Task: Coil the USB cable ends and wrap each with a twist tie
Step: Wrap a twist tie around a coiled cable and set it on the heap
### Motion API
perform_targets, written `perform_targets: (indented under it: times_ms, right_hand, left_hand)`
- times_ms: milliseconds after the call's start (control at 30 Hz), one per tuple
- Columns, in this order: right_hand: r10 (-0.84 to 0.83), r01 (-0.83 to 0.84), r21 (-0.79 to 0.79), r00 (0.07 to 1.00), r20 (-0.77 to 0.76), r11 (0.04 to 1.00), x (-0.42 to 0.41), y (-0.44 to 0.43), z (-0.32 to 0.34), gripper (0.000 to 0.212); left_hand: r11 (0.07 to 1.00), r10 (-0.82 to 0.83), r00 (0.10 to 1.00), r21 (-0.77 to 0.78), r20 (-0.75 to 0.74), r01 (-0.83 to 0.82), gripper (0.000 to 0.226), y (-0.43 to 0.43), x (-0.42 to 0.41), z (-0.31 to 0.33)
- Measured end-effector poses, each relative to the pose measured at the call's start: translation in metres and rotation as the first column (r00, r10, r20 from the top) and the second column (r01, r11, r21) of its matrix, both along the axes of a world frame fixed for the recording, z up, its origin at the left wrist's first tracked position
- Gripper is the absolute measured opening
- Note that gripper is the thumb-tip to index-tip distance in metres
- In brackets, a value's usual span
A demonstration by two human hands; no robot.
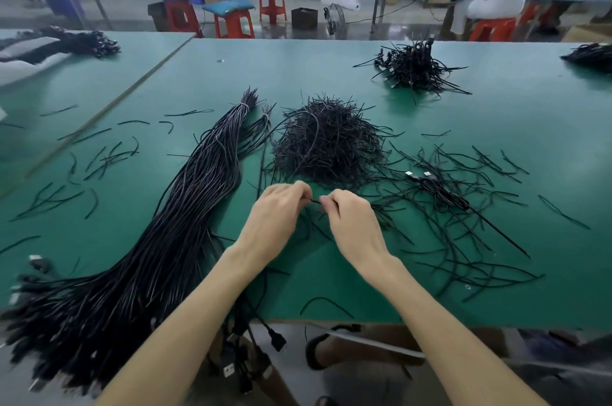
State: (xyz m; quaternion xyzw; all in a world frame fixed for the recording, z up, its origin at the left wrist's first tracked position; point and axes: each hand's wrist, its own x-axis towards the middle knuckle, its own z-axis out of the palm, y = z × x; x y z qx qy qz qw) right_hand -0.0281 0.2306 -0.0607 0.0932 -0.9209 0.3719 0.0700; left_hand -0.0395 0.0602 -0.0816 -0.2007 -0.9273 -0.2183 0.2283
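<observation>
Twist tie (315,201) is pinched between my left hand (277,211) and right hand (351,221), fingers curled on it, over the tabletop (496,114). Tie pile (328,140) lies just beyond. Cable bundle (185,206) lies to the left; tied cables (414,69) far right.

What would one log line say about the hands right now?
left hand: pinches twist tie | right hand: pinches same tie | tie pile: behind hands | cable bundle: on table, left of hands
</observation>
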Motion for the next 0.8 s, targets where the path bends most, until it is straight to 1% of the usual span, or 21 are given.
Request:
perform_targets:
  times_ms: [33,67,133,200,233,333,400,467,633,733,767,800]
  right_hand:
    - [-0.002,0.001,-0.033,1.0,-0.006,0.999,0.0,0.002,-0.007,0.032]
    - [-0.006,0.004,-0.086,1.0,-0.022,0.996,0.001,0.004,-0.013,0.03]
    - [-0.04,0.025,-0.233,0.997,-0.059,0.972,-0.002,0.009,-0.017,0.03]
    - [-0.084,0.067,-0.353,0.996,-0.034,0.933,-0.004,0.013,-0.017,0.031]
    - [-0.088,0.076,-0.384,0.996,-0.015,0.92,-0.005,0.014,-0.016,0.032]
    - [-0.044,0.037,-0.398,0.999,-0.008,0.917,-0.006,0.013,-0.018,0.032]
    - [-0.029,0.022,-0.4,1.0,-0.012,0.916,-0.006,0.011,-0.018,0.032]
    - [-0.017,0.007,-0.386,1.0,-0.022,0.923,-0.006,0.012,-0.018,0.03]
    - [0.001,-0.023,-0.341,0.998,-0.064,0.94,-0.003,0.012,-0.017,0.024]
    - [-0.023,-0.007,-0.339,0.996,-0.086,0.941,-0.004,0.013,-0.018,0.021]
    - [-0.031,-0.003,-0.336,0.995,-0.096,0.942,-0.004,0.013,-0.018,0.021]
    - [-0.03,-0.006,-0.322,0.994,-0.108,0.947,-0.003,0.013,-0.018,0.02]
  left_hand:
    - [1.0,-0.003,1.0,-0.026,0.003,0.003,0.005,0.0,0.002,-0.001]
    - [0.999,0.001,1.0,-0.054,-0.003,-0.001,0.008,0.0,0.004,-0.002]
    - [0.996,0.058,0.998,-0.073,-0.024,-0.06,0.012,-0.001,0.003,0.0]
    - [0.99,0.14,0.99,-0.019,0.012,-0.139,0.016,-0.003,0.001,0.003]
    - [0.986,0.165,0.985,0.026,0.047,-0.166,0.017,-0.004,0.001,0.003]
    - [0.954,0.191,0.968,0.202,0.166,-0.223,0.022,-0.008,0.0,0.003]
    - [0.92,0.209,0.954,0.289,0.214,-0.266,0.029,-0.01,-0.001,0.002]
    - [0.901,0.22,0.949,0.325,0.226,-0.286,0.033,-0.01,-0.002,0.002]
    - [0.848,0.193,0.956,0.452,0.221,-0.276,0.029,-0.012,-0.001,0.001]
    - [0.783,0.144,0.961,0.566,0.237,-0.257,0.025,-0.015,0.0,0.001]
    - [0.748,0.092,0.967,0.624,0.238,-0.225,0.022,-0.016,0.0,0.003]
    - [0.688,0.004,0.971,0.704,0.239,-0.176,0.019,-0.018,0.0,0.004]
